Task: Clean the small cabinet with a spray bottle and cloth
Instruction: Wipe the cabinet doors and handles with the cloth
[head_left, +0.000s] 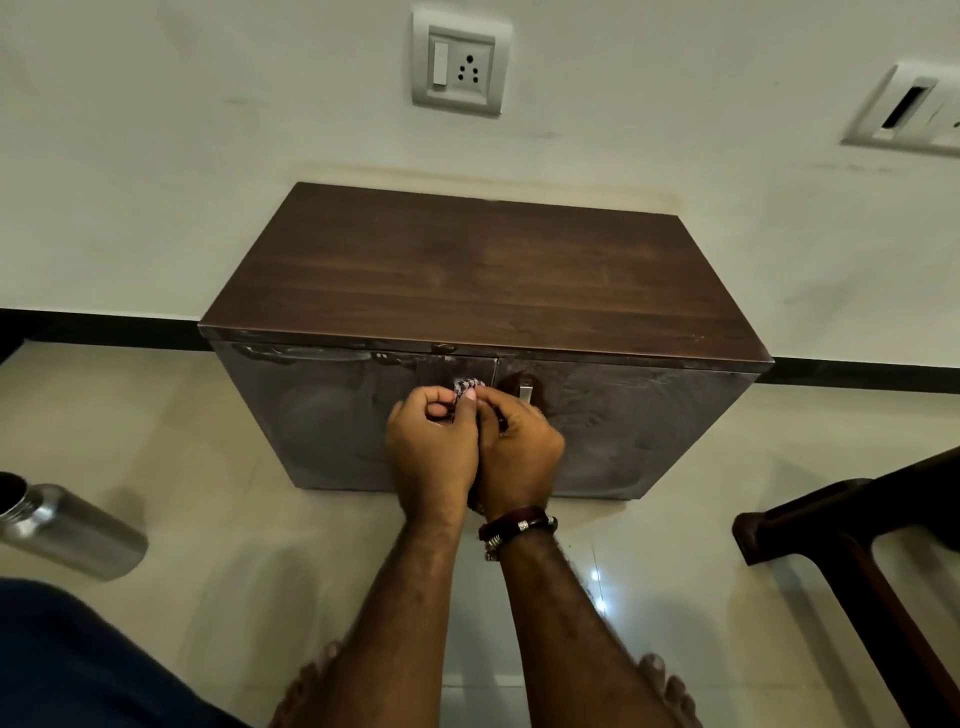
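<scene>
Left hand (431, 447) and right hand (519, 452) both closed on the bunched cloth (469, 387), pressed together at the cabinet (483, 275) door seam, likely refolding for wiping. Steel bottle (67, 530) lies on the floor, left.

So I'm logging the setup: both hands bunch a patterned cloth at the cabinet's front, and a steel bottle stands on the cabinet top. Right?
Not quite. The head view shows the steel bottle on the floor left of the cabinet, not on its top. The rest holds: the left hand and right hand bunch the patterned cloth at the cabinet's front.
</scene>
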